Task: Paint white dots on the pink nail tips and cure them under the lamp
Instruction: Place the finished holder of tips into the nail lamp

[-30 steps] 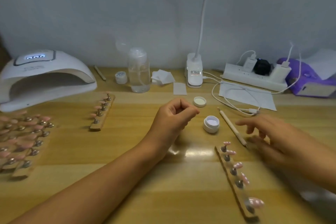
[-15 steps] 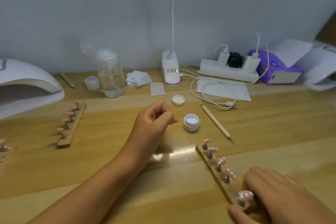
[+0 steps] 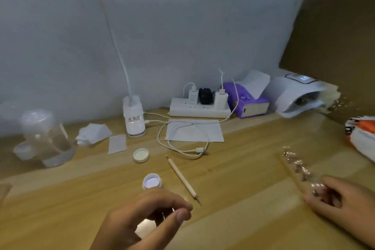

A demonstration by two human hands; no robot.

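While right hand (image 3: 341,203) is pinching near end of wooden strip (image 3: 290,172) at right side of table (image 3: 243,193), pink nail tips (image 3: 298,163) are sitting on its pegs, blurred. Strip seeming light, stiff; tips small, probably knocking loose easily, so gripping bare wood edges, keeping level. Left hand (image 3: 150,215) is curling, holding nothing visible.

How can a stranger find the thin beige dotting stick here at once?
Start at the white power strip against the wall and follow the looped white cable down the wooden table. Just in front lies the thin beige dotting stick, slanted, beside a small open white jar. Only it is long and metal-tipped.
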